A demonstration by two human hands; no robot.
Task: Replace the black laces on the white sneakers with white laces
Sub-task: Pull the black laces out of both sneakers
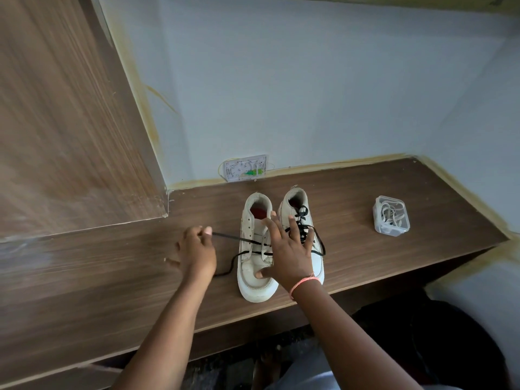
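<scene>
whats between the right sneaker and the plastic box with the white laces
Only bare wooden shelf lies between the right sneaker and the plastic box, as the head view shows.

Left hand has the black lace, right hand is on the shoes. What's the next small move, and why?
Probably keep pulling the lace leftward with the left hand until it slips out of the remaining lower eyelets. The left sneaker has its upper eyelets already bare, and the right hand lies flat across both shoes, steadying them. The right sneaker is still laced.
</scene>
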